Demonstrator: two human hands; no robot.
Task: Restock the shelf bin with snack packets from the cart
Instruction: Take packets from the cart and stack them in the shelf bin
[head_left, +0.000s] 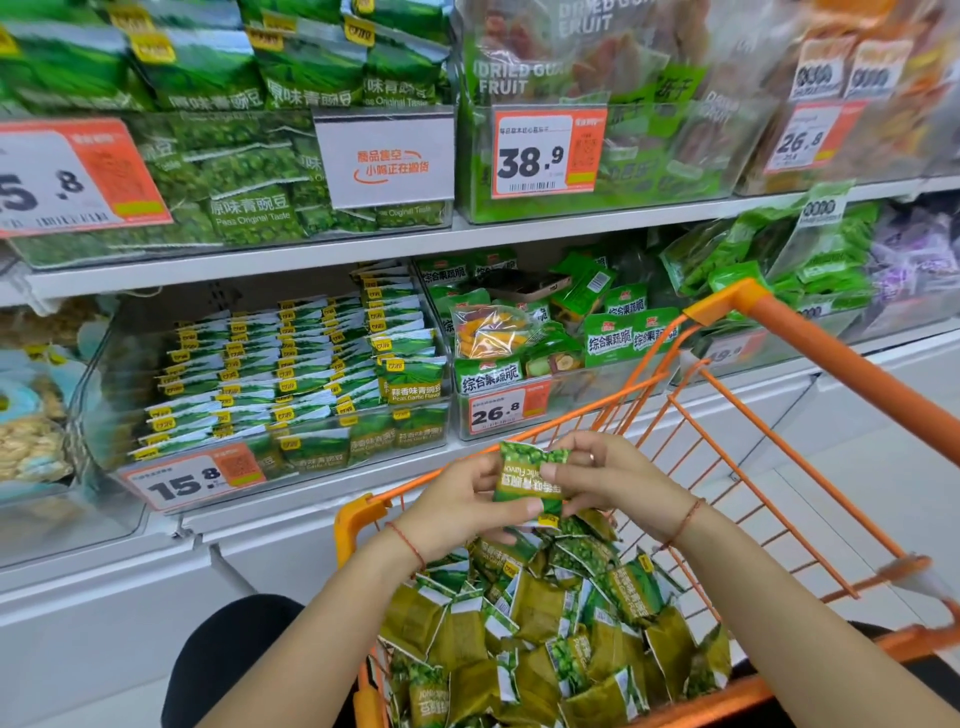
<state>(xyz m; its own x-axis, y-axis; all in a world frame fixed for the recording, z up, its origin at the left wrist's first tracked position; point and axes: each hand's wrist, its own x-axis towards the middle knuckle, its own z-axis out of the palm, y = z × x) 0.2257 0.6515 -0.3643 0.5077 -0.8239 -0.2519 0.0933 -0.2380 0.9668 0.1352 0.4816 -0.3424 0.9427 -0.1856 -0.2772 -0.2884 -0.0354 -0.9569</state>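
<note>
Both my hands, left hand and right hand, pinch one packet over the cart; I'd turn it logo-up before filing it in the bin.

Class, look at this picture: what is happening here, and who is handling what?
A person restocking a shop shelf holds one green pea snack packet in both hands, left hand and right hand, above an orange cart full of similar packets. The clear shelf bin ahead, tagged 15.8, already holds neat rows.
</note>
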